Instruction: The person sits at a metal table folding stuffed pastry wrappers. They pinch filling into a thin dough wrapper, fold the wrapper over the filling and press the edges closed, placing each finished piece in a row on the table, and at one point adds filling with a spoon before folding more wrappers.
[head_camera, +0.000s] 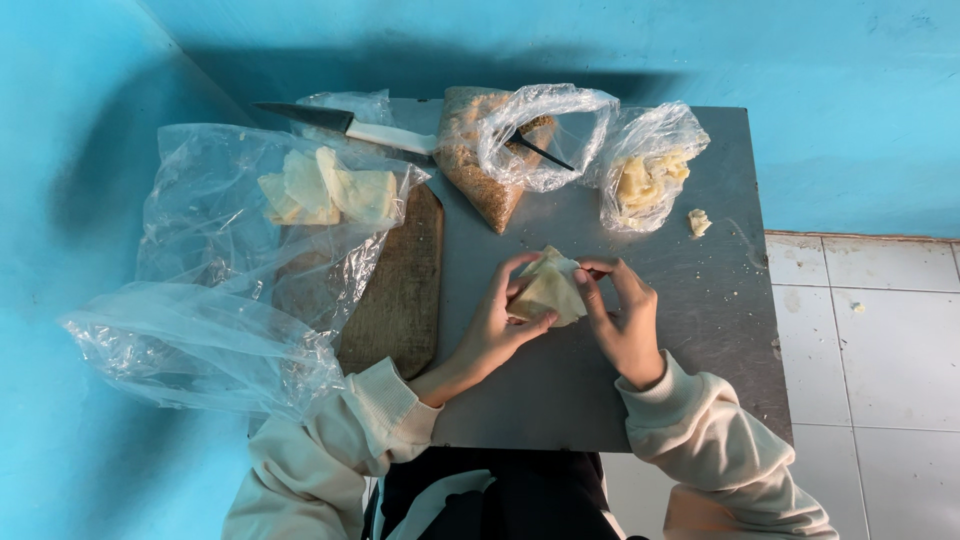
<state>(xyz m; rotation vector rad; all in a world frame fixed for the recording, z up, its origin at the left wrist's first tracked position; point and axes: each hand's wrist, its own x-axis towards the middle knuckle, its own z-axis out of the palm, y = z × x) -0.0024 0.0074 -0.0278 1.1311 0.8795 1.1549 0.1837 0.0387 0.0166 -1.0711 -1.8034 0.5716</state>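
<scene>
A pale yellow folded pastry wrapper (548, 288) is held just above the grey metal table (640, 240) between both hands. My left hand (493, 325) cups it from the left and below, thumb on its lower edge. My right hand (624, 322) pinches its right edge with thumb and fingers. Both arms wear cream sleeves.
A wooden cutting board (398, 290) lies left, partly under clear plastic sheets (215, 270) bearing several folded pastries (325, 190). Behind are a white-handled knife (345, 124), a bag of brown crumbs (478, 165), a bag of pale filling (645, 175) and a loose scrap (699, 222). Tiled floor lies right.
</scene>
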